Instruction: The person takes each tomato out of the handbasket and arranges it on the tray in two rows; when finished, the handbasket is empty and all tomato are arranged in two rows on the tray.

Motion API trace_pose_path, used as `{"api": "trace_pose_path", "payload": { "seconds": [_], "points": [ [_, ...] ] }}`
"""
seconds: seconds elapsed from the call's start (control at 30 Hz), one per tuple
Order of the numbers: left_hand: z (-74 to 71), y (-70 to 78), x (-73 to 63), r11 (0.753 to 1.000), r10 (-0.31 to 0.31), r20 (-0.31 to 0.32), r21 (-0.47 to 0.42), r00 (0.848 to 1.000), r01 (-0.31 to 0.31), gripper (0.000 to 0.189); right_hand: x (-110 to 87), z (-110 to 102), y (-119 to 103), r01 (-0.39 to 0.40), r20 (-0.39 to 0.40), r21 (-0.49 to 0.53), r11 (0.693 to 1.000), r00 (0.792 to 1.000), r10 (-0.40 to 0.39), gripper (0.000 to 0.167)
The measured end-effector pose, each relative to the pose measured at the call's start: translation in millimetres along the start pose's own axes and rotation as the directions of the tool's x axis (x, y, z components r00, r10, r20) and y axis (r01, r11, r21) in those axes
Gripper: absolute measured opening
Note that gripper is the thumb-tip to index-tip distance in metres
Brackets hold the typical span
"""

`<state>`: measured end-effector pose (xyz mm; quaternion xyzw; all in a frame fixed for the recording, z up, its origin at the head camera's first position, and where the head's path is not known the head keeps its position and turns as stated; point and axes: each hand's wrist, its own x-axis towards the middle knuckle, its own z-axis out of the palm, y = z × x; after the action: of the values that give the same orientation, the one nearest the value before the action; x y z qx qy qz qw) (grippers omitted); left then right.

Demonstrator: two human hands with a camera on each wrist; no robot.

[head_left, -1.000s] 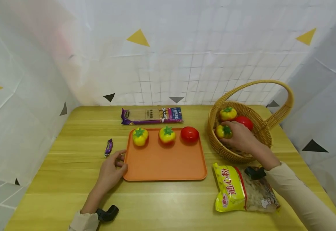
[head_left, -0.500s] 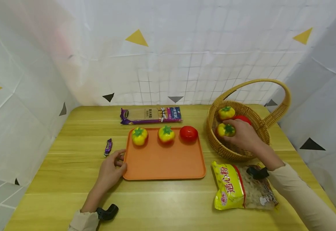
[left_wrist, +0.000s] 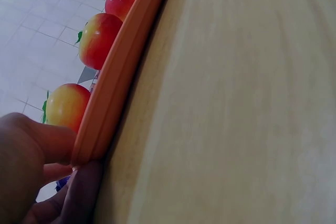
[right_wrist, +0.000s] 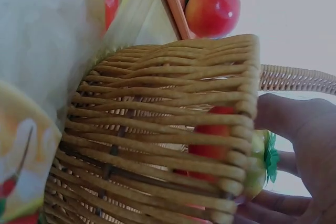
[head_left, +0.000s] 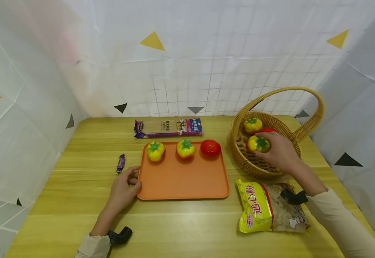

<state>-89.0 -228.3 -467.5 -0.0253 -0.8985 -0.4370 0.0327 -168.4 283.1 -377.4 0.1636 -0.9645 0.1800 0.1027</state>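
In the head view my right hand (head_left: pixel 279 150) grips a yellow-and-red toy tomato (head_left: pixel 255 144) with a green leafy top, just over the wicker basket (head_left: pixel 250 168). The right wrist view shows that tomato (right_wrist: pixel 255 166) partly hidden behind the basket's weave. Another yellow tomato (head_left: pixel 253 125) and a red one (head_left: pixel 267 130), partly covered by my hand, lie in the basket. My left hand (head_left: pixel 123 190) holds the left edge of an orange tray (head_left: pixel 184 182) between thumb and fingers. Along the tray's back sit two yellow-red tomatoes (head_left: pixel 156 152) and a red one (head_left: pixel 210 148).
A purple pack of noodles (head_left: pixel 168 128) lies behind the tray. To the tray's left is a small purple wrapped candy (head_left: pixel 120 163). A yellow bag of pasta (head_left: pixel 272 208) lies in front of the basket, under my right wrist. The basket's handle (head_left: pixel 287 89) arches up.
My right hand has drawn the tomato a little to the right over the basket, and more of the tomato shows. The left hand stays at the tray's edge.
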Motion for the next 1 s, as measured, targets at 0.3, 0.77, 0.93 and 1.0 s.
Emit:
{"api": "trace_pose_path", "payload": {
  "seconds": [0.3, 0.77, 0.93, 1.0],
  "points": [
    [-0.4, -0.3, 0.2, 1.000, -0.013, 0.000, -0.003, 1.000, 0.013, 0.053, -4.5, -7, -10, 0.016, -0.033, 0.024, 1.000, 0.999, -0.015, 0.062],
    [-1.1, 0.8, 0.1, 1.000, -0.004, -0.001, 0.000, 1.000, 0.004, 0.052, -7.7, -14, -27, 0.054, -0.087, 0.014, 0.998, 0.995, -0.053, 0.064],
    [-0.6, -0.8, 0.2, 1.000, -0.005, 0.003, 0.000, 1.000, 0.005, 0.052, -9.3, -15, -35, 0.078, -0.107, 0.010, 0.997, 0.991, -0.077, 0.065],
    [-0.3, -1.4, 0.2, 1.000, -0.009, 0.006, -0.001, 1.000, 0.009, 0.052, -9.5, -16, -38, 0.095, -0.119, 0.009, 0.995, 0.988, -0.094, 0.064]
  ]
}}
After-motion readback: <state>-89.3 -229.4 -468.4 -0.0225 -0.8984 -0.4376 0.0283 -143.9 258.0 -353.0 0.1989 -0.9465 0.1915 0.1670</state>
